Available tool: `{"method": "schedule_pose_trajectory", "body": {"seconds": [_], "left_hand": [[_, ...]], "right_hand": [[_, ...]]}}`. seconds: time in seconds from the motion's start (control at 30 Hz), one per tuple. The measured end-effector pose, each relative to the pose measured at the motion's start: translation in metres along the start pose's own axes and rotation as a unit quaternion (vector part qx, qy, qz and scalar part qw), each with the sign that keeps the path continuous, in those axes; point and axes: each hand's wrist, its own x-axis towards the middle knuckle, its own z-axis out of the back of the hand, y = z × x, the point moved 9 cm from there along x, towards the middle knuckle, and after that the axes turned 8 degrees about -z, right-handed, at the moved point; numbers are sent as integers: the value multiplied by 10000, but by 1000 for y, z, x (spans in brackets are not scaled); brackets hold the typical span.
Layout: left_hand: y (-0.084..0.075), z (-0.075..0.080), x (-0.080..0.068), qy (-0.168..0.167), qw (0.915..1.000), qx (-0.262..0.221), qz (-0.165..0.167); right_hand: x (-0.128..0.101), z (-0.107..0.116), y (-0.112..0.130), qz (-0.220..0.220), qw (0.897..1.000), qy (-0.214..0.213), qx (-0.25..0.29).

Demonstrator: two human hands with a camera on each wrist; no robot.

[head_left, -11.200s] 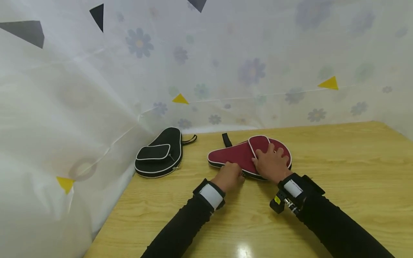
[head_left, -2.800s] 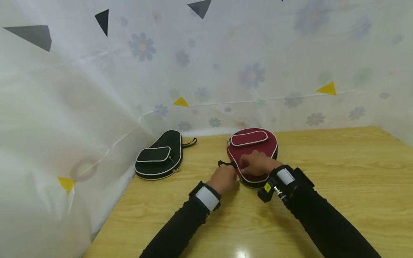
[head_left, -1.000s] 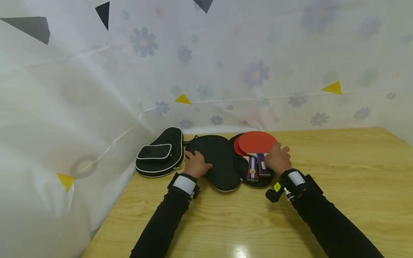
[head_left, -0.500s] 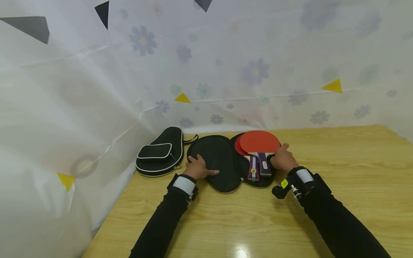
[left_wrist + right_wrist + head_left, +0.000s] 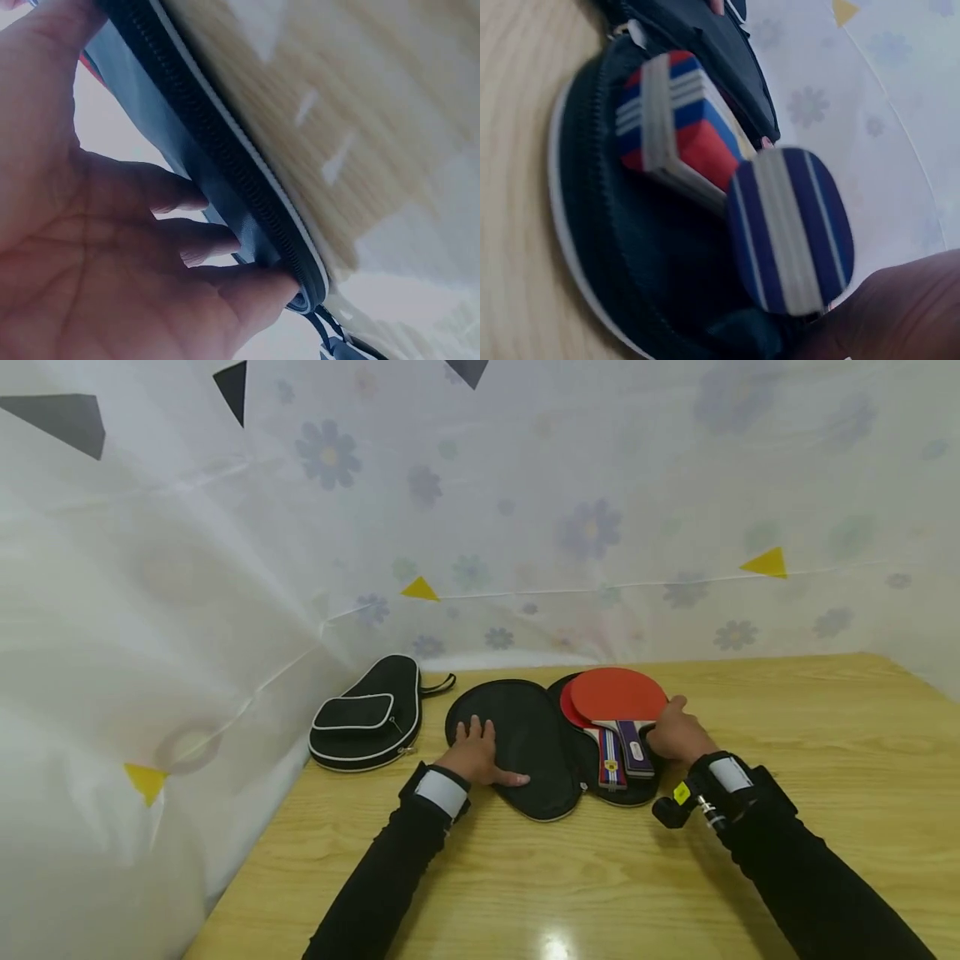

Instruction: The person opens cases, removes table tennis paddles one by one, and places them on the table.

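A table tennis bat case lies unzipped and spread out flat on the table, its black lining upward. Two table tennis bats rest in its right half: an orange-red one with a purple handle overlaps another with a striped handle. My left hand presses on the left half with fingers spread; the left wrist view has its fingertips along the zipped edge. My right hand holds the right edge of the case, beside the purple handle; its fingertips are mostly hidden. Both handle ends, the purple one included, show in the right wrist view.
A second, black bat case with white piping, a small pocket and a wrist loop lies shut at the left. The wooden table runs back to a flower-patterned sheet, which also covers the left side.
The dark red case, first closed and turned, has been unzipped and folded out, baring the bats. In the last half second both hands and the case have shifted slightly right.
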Motion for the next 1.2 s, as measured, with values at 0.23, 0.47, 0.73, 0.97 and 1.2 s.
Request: {"method": "schedule_pose_trajectory", "body": {"seconds": [0.23,0.47,0.73,0.97,1.2], "left_hand": [[-2,6,-6,173,9995,-46,266],[-7,10,-5,224,9989,186,380],[-6,6,-2,417,9974,158,564],[-7,8,0,433,9972,351,501],[-7,7,0,413,9976,325,442]], "right_hand": [[-23,7,29,836,9915,-1001,-37],[-44,-23,50,1432,9877,-15,-635],[-49,-22,53,1734,9780,-639,-966],[-71,-17,69,2251,9410,-2073,-1444],[-65,-27,64,1779,9693,-1290,-1102]]}}
